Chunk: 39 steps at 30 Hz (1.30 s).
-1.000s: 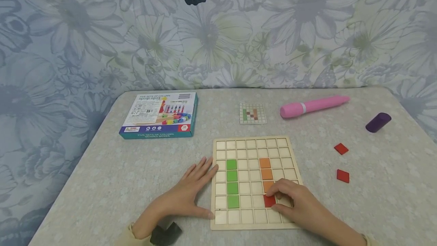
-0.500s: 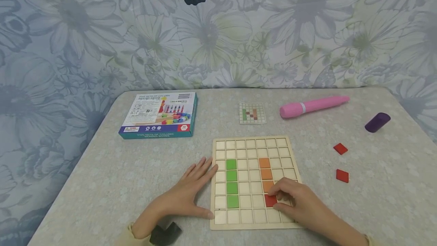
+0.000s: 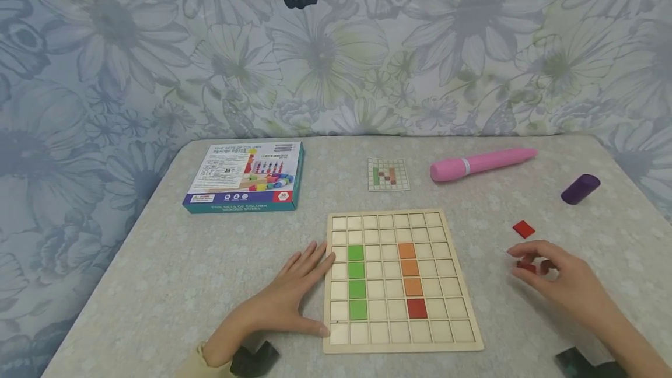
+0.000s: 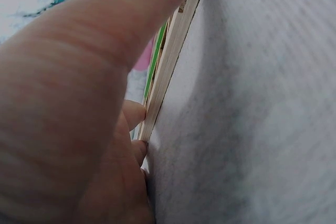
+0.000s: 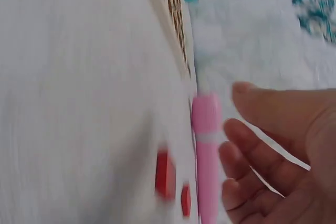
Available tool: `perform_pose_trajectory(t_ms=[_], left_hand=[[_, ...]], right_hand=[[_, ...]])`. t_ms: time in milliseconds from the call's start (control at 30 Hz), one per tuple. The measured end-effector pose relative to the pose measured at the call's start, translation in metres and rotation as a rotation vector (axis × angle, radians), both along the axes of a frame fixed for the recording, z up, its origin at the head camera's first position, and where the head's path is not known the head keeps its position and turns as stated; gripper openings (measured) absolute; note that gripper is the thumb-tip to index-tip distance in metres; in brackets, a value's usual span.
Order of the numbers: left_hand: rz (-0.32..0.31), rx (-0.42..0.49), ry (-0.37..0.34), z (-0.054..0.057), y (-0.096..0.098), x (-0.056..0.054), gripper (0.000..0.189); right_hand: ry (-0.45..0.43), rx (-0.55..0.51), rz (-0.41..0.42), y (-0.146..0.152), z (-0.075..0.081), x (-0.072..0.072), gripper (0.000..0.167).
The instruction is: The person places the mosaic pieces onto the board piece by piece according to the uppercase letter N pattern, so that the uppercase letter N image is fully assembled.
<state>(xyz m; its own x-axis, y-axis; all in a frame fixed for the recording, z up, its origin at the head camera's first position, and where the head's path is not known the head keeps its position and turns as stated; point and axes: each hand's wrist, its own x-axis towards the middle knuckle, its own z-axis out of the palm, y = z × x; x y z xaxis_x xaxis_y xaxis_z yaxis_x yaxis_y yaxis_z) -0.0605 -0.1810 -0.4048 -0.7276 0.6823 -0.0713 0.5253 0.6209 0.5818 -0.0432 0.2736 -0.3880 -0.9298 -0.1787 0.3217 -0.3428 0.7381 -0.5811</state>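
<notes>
A square wooden grid board [image 3: 399,349] lies on the table. My left hand [image 3: 287,302] rests at its left edge, fingers spread, thumb and fingertips against the rim. On the board are a column of green tiles [image 3: 357,289] and, to the right, a column of orange tiles [image 3: 410,268] with one red tile [image 3: 417,308] below them. My right hand [image 3: 567,273] hovers right of the board over a loose red tile [image 3: 526,267], which it partly hides in the head view. The right wrist view shows thumb and fingers apart, holding nothing, above that tile [image 5: 166,176]. Another red tile [image 3: 523,229] lies just beyond.
A small pattern card [image 3: 388,175] lies behind the board. A flat boxed toy set [image 3: 244,177] is at the back left. At the back right are a pink pen-shaped object [image 3: 483,164] and a dark purple cylinder [image 3: 580,188].
My right hand has left the red tile in the board, now lying in its cell, and moved right to the loose red tiles. The left hand has stayed in place.
</notes>
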Motion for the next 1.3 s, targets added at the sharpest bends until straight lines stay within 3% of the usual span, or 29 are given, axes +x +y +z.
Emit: perform_pose_trajectory(t_ms=[100, 267, 467, 600, 767, 900, 1100, 1300], left_hand=[[0.001, -0.003, -0.005, 0.0, 0.0, 0.0, 0.114], [-0.014, 0.012, 0.016, -0.001, -0.001, 0.0, 0.113], [-0.024, 0.021, 0.041, 0.001, -0.001, -0.003, 0.113], [-0.016, 0.014, 0.029, 0.002, -0.001, -0.003, 0.113], [-0.011, 0.008, -0.017, 0.002, -0.001, 0.0, 0.113], [-0.008, 0.013, -0.003, 0.001, -0.002, 0.001, 0.113], [-0.011, 0.022, 0.009, 0.0, -0.004, 0.001, 0.113], [-0.02, 0.022, -0.002, -0.003, -0.003, 0.001, 0.112]], right_hand=[[-0.057, 0.065, -0.051, 0.021, -0.008, -0.002, 0.04], [-0.121, 0.09, -0.016, 0.032, -0.018, -0.003, 0.042], [-0.081, 0.111, -0.017, 0.027, -0.016, -0.007, 0.043], [-0.034, 0.048, -0.013, 0.016, -0.01, -0.009, 0.042], [0.002, -0.058, 0.001, -0.017, 0.003, -0.01, 0.042], [0.012, -0.114, 0.059, -0.058, 0.008, -0.013, 0.042], [-0.055, -0.242, 0.183, -0.113, 0.003, -0.014, 0.035], [-0.138, -0.303, 0.234, -0.139, -0.008, -0.006, 0.031]])
